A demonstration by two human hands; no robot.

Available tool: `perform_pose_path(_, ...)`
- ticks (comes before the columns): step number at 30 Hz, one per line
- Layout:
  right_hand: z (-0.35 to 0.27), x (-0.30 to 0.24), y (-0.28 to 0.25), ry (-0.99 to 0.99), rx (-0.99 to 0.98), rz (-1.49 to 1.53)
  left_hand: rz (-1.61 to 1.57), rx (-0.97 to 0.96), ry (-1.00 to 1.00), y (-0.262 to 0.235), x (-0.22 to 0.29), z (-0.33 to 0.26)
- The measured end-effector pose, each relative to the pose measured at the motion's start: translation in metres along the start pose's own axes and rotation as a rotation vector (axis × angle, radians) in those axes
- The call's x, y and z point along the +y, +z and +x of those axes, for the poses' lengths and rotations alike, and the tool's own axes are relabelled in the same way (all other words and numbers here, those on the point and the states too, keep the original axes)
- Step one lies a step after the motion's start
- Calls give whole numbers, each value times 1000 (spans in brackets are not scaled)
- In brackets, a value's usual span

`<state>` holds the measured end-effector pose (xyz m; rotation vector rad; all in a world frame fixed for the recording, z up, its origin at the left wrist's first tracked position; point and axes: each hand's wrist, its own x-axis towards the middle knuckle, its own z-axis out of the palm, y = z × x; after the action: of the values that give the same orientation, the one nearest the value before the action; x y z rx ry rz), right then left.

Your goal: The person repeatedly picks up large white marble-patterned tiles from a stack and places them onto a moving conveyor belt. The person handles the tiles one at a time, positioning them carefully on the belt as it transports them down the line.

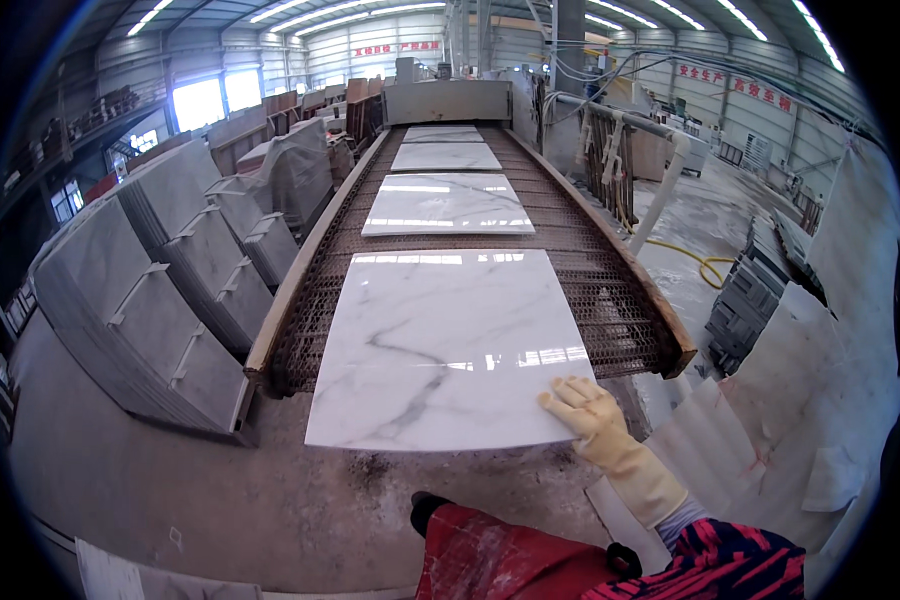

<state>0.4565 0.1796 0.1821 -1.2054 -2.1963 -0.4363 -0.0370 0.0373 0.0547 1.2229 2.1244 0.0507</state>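
A polished white marble slab with grey veins [440, 350] lies on the near end of a mesh conveyor [620, 315], its front part jutting past the belt's end. My right hand [600, 425], in a cream rubber glove, rests on the slab's near right corner. Its fingers are stretched out over the glossy top, and any part of it under the edge is hidden. My left hand is out of view. Farther up the belt lie more white slabs, the closest of them [448, 205] a small gap beyond the near one.
Wooden side rails [310, 255] border the conveyor, which leads back to a grey machine housing [448, 103]. Stone slabs [160, 300] lean in stacks at the left. To the right are a pipe frame [662, 185], a yellow hose [705, 265], dark stacked pieces [755, 300] and pale sheets [780, 370].
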Motion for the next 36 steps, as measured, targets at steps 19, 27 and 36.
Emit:
perform_pose_path(19,13,5,1,-9,-13,16,-2,-5,-9,4,-8,-8)
perform_pose_path(27,14,6,5,10,1,2,1,-7,-22,5,-12,-13)
perform_pose_path(36,14,12,10,18,9,2,1,-7,-27,9,-18,-17)
